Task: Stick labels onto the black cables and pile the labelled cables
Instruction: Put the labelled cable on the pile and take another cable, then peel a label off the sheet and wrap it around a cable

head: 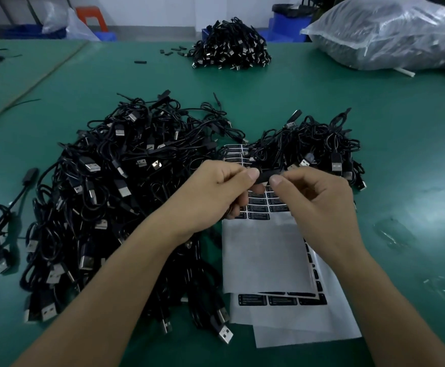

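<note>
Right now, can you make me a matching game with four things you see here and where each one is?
Things:
1 big heap of black cables
2 clear plastic bag
3 white sheets of black labels
4 orange plastic stool
Places:
A far right of the green table
B near edge, middle
C far left, beyond the table
D left of the sheets
Pairs: 1-D, 2-A, 3-B, 4-C

Bare green surface (406, 181) opens to the right and in a broad band across the middle. A large heap of black cables (105, 181) blocks the left; a smaller heap (322, 144) sits centre-right. Label sheets (266, 255) cover the gap between them, where the left hand (216, 192) and right hand (319, 197) pinch one cable (265, 176). A far cable pile (230, 46) and a plastic bag (390, 30) line the back.
</note>
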